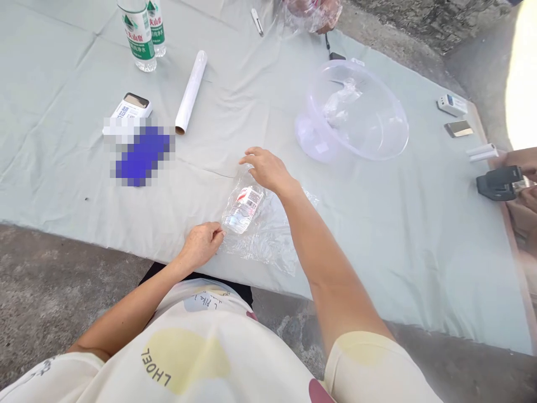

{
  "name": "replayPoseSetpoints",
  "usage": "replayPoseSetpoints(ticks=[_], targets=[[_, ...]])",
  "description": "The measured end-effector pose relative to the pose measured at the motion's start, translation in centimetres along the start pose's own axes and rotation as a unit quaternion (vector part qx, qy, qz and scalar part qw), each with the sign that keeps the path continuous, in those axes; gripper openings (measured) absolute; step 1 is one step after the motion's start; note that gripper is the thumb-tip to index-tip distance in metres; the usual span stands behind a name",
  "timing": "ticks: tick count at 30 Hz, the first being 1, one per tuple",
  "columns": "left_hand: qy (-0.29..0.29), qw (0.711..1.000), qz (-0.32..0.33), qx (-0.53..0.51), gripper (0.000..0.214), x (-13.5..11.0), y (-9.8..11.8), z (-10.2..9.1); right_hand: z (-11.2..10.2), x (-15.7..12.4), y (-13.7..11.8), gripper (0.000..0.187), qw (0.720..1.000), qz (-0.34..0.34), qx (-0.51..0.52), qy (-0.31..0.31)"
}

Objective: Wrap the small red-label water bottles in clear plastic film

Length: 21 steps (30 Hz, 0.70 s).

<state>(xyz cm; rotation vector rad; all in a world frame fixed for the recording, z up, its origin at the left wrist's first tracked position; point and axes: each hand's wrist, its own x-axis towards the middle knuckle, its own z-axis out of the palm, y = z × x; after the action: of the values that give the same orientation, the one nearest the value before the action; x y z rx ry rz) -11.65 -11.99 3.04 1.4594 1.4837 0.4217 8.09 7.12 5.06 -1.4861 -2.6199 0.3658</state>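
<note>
A small clear water bottle (243, 208) with a red and white label lies on its side on a sheet of clear plastic wrap (271, 238) near the front edge of the pale green table cloth (377, 224). My right hand (266, 168) rests on the far end of the bottle, fingers curled over it. My left hand (201, 244) is at the bottle's near end, its fingers pinched on the edge of the wrap.
A roll of wrap (191, 91) lies behind, with two upright water bottles (141, 33) at the far left. A small white box (131, 107) lies near the roll. A clear plastic bowl (354, 112) is tipped at the right. Small devices (499, 182) lie along the right edge.
</note>
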Motion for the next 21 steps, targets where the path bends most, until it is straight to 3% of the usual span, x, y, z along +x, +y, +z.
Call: replayPoseSetpoints(ticks=[3, 6, 9, 13, 16, 21], targets=[[0.043, 0.999, 0.017, -0.004, 0.019, -0.3, -0.2, 0.4, 0.4, 2.7, 0.8, 0.022, 0.993, -0.040, -0.074, -0.086], [0.088, 0.996, 0.026, -0.006, 0.014, -0.6, -0.3, 0.8, -0.3, 3.1, 1.1, 0.015, 0.990, -0.055, -0.073, -0.106], [0.143, 0.987, 0.070, 0.010, 0.013, -0.7, -0.7, 1.6, -1.6, 1.4, 1.4, 0.021, 0.994, -0.061, -0.037, -0.082], [0.226, 0.945, 0.216, 0.096, 0.019, -0.1, -1.6, 2.9, -2.4, -2.0, 2.0, 0.025, 0.997, -0.071, -0.025, -0.032], [0.239, 0.911, 0.305, 0.142, 0.020, 0.3, -2.1, 3.5, -2.1, -4.1, 2.9, 0.028, 0.996, -0.080, -0.027, 0.010], [0.252, 0.878, 0.377, 0.151, 0.012, 0.4, -1.8, 3.4, -1.1, -7.2, 5.1, 0.035, 0.996, -0.084, 0.031, 0.028]])
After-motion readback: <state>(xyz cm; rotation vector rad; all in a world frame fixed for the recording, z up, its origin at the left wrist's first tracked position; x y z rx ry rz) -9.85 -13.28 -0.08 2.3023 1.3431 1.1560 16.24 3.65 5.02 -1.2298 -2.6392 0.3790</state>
